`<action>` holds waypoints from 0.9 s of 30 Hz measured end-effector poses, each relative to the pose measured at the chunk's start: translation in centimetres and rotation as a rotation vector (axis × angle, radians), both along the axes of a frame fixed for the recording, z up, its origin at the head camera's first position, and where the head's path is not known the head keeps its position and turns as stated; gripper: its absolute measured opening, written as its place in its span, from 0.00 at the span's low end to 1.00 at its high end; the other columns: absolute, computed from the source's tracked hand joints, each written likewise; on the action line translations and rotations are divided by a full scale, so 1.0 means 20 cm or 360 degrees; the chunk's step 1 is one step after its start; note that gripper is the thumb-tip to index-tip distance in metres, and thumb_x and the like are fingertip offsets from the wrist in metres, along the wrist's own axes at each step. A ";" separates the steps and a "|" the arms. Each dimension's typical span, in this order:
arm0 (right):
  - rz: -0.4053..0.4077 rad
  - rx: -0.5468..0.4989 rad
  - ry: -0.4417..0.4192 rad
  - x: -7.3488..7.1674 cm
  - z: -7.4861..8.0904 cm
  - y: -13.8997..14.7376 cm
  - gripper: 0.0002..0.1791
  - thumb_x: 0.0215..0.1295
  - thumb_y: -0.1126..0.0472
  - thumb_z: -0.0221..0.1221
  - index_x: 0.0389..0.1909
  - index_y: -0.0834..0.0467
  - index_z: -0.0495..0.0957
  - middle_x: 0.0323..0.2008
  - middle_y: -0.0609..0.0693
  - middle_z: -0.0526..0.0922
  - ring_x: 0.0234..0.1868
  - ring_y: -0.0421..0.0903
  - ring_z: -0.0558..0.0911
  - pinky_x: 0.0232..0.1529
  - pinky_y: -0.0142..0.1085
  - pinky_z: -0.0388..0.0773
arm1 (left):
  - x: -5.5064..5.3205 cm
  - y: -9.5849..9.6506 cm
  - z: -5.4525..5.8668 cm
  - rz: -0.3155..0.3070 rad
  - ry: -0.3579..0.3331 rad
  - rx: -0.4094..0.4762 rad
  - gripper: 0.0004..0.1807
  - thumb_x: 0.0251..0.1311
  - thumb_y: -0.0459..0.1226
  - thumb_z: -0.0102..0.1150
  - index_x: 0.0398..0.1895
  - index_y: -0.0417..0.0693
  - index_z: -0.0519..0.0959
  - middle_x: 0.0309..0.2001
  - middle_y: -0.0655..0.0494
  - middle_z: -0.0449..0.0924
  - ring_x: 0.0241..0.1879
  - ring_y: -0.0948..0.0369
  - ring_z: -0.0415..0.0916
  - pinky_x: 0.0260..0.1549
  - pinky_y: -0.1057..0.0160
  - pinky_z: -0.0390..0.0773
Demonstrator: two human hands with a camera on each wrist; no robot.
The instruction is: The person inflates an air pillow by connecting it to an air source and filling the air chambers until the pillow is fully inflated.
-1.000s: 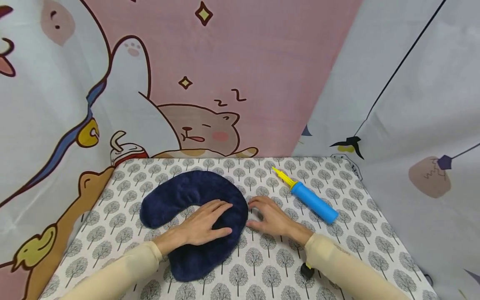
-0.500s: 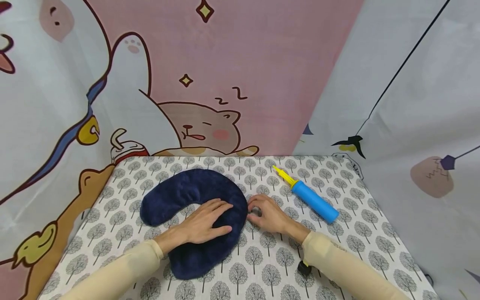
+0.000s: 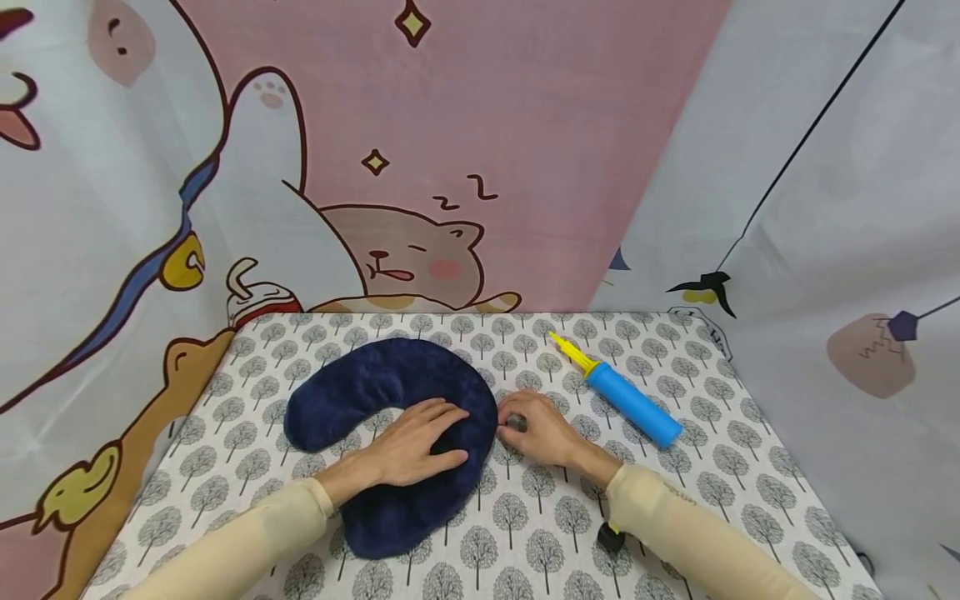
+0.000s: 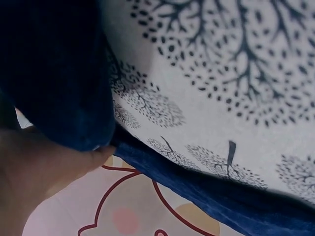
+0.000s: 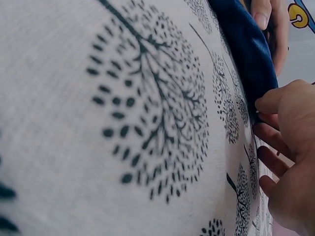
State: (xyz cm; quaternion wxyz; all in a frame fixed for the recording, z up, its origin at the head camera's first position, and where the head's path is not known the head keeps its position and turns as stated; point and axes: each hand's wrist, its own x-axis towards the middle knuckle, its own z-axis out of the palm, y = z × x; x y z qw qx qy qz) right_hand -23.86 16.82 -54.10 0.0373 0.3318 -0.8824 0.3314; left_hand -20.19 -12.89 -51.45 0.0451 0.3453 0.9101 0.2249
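Note:
A navy plush U-shaped neck pillow [image 3: 390,367] lies flat with its opening toward the lower left. My left hand [image 3: 412,442] rests on its right-hand curve, fingers extended and thumb apart. At the pillow's outer right edge, my right hand [image 3: 542,429] has its thumb and index finger drawn together on the fabric. In the right wrist view, the thumb [image 5: 269,102] and index finger pinch the pillow's edge [image 5: 253,54], while the other fingers curl beneath. The left wrist view shows the dark pillow [image 4: 54,73] close up, with part of the left hand [image 4: 39,169] beside it.
A blue hand pump [image 3: 633,404] with a yellow nozzle lies to the right of the pillow, beyond my right hand. The tree-print cloth [image 3: 517,533] covers the table. Printed curtains [image 3: 525,150] enclose the back and both sides.
The right hand's thumb and fingers have come together at the pillow's right edge, from a wider spread beside it. The left hand stays on the pillow, and the pump has not moved.

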 end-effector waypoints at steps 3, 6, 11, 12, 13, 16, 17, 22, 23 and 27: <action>-0.0002 -0.0016 -0.0021 0.00 -0.01 0.00 0.05 0.71 0.62 0.75 0.39 0.48 0.91 0.48 0.44 0.94 0.54 0.46 0.87 0.59 0.45 0.85 | 0.00 0.02 -0.01 0.0046 0.0031 0.0008 0.35 0.81 0.56 0.61 0.81 0.47 0.76 0.78 0.42 0.79 0.80 0.40 0.73 0.80 0.33 0.70; -0.0008 -0.0038 -0.0063 0.01 -0.01 0.01 0.06 0.71 0.63 0.74 0.40 0.47 0.91 0.47 0.43 0.94 0.52 0.44 0.86 0.55 0.41 0.84 | 0.00 0.05 -0.02 0.0101 0.0087 0.0004 0.33 0.80 0.57 0.63 0.78 0.47 0.80 0.75 0.43 0.81 0.75 0.41 0.77 0.76 0.34 0.74; -0.0007 -0.0070 -0.0123 0.01 0.00 0.01 0.06 0.73 0.62 0.74 0.41 0.46 0.91 0.47 0.43 0.93 0.51 0.44 0.87 0.54 0.40 0.84 | -0.01 0.10 0.00 0.0149 0.0187 0.0005 0.28 0.78 0.57 0.66 0.70 0.51 0.86 0.70 0.47 0.86 0.67 0.44 0.83 0.66 0.36 0.81; -0.0007 -0.0077 -0.0133 0.01 0.00 0.01 0.06 0.74 0.62 0.73 0.42 0.46 0.91 0.47 0.43 0.93 0.51 0.44 0.87 0.53 0.41 0.84 | -0.01 0.11 0.00 0.0148 0.0198 0.0012 0.26 0.78 0.56 0.67 0.69 0.52 0.87 0.69 0.48 0.87 0.66 0.44 0.84 0.65 0.37 0.82; -0.0006 -0.0082 -0.0141 0.01 0.00 0.01 0.06 0.74 0.62 0.73 0.42 0.46 0.91 0.47 0.44 0.93 0.50 0.45 0.87 0.52 0.41 0.85 | -0.01 0.12 0.01 0.0146 0.0210 0.0018 0.25 0.78 0.56 0.68 0.67 0.52 0.88 0.67 0.49 0.87 0.64 0.45 0.85 0.63 0.37 0.83; -0.0012 -0.0098 -0.0155 0.01 0.00 0.02 0.06 0.75 0.62 0.73 0.43 0.46 0.91 0.47 0.45 0.92 0.48 0.45 0.87 0.50 0.40 0.85 | -0.02 0.15 0.02 0.0132 0.0228 0.0039 0.23 0.77 0.55 0.69 0.64 0.53 0.89 0.64 0.50 0.90 0.60 0.47 0.87 0.60 0.38 0.84; -0.0015 -0.0104 -0.0159 0.01 -0.01 0.02 0.06 0.75 0.62 0.73 0.43 0.46 0.91 0.47 0.45 0.92 0.47 0.45 0.87 0.49 0.39 0.84 | -0.02 0.16 0.02 0.0129 0.0235 0.0042 0.23 0.77 0.56 0.70 0.63 0.53 0.90 0.62 0.51 0.90 0.59 0.48 0.88 0.60 0.39 0.85; -0.0024 -0.0126 -0.0172 0.01 -0.01 0.02 0.04 0.76 0.61 0.73 0.41 0.47 0.91 0.45 0.44 0.92 0.45 0.43 0.86 0.47 0.37 0.84 | -0.03 0.20 0.02 0.0139 0.0268 0.0076 0.22 0.73 0.56 0.73 0.57 0.50 0.91 0.54 0.53 0.92 0.51 0.52 0.90 0.54 0.46 0.87; -0.0021 -0.0130 -0.0179 0.01 -0.01 0.02 0.04 0.76 0.60 0.73 0.41 0.47 0.91 0.45 0.44 0.92 0.44 0.43 0.86 0.47 0.37 0.84 | -0.03 0.21 0.02 0.0147 0.0270 0.0084 0.22 0.72 0.56 0.74 0.55 0.50 0.91 0.52 0.53 0.92 0.49 0.53 0.90 0.53 0.47 0.88; -0.0011 -0.0142 -0.0208 0.01 -0.01 0.02 0.03 0.76 0.60 0.73 0.40 0.48 0.90 0.43 0.43 0.92 0.42 0.39 0.85 0.45 0.37 0.84 | -0.03 0.22 0.01 0.0175 0.0270 0.0120 0.21 0.67 0.56 0.79 0.49 0.51 0.91 0.46 0.56 0.92 0.43 0.57 0.89 0.47 0.54 0.88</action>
